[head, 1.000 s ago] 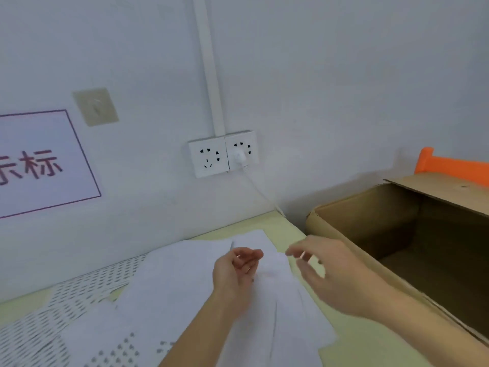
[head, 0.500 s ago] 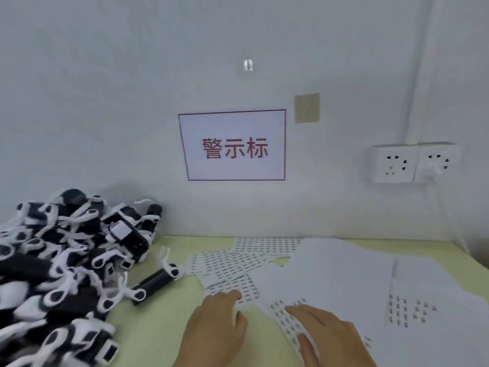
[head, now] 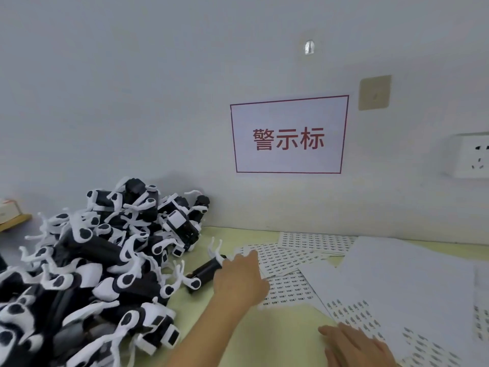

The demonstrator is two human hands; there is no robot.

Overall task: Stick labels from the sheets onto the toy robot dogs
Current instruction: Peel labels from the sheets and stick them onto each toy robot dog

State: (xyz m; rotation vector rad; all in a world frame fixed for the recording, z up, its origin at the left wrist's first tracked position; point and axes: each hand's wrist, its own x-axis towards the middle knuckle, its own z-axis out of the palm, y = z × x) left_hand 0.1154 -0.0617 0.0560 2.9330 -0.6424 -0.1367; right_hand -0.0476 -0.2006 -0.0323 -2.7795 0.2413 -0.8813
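Observation:
A big pile of black-and-white toy robot dogs [head: 105, 260] fills the left of the table. One toy robot dog [head: 205, 271] lies apart from it, on its side, legs up. My left hand [head: 238, 283] covers this dog's right end; its fingers hide the contact, so a grip cannot be told. Label sheets [head: 288, 290] with rows of small printed labels fan out just right of that hand. My right hand [head: 354, 345] rests flat at the bottom, fingers relaxed, on the edge of another label sheet [head: 370, 321].
Blank white sheets [head: 404, 276] overlap the label sheets on the right. The wall stands close behind, carrying a red-framed sign [head: 289, 135] and a socket [head: 473, 156]. A small box on a wooden ledge [head: 12, 215] shows at the left edge.
The view swung left from a cardboard box to the dog pile. My left hand went from the bare table up to the single dog; my right hand stayed low on the sheets.

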